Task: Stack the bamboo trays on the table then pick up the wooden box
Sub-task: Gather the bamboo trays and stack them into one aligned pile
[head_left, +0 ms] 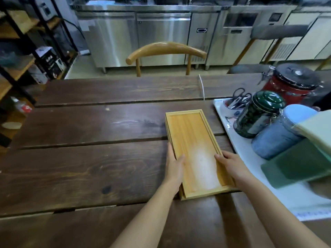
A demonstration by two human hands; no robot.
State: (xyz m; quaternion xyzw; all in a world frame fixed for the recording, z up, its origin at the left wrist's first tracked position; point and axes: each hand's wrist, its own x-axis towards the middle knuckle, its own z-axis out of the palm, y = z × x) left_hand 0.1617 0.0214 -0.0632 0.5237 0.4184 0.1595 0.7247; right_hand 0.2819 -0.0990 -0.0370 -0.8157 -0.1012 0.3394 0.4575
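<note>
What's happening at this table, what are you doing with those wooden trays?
A person is gripping a stack of bamboo trays on the dark wooden table. The left hand holds the stack's left edge and the right hand its right edge. The trays look neatly stacked already. To the right, a white tray holds jars and tins.

Commercial kitchen: steel fridges
</note>
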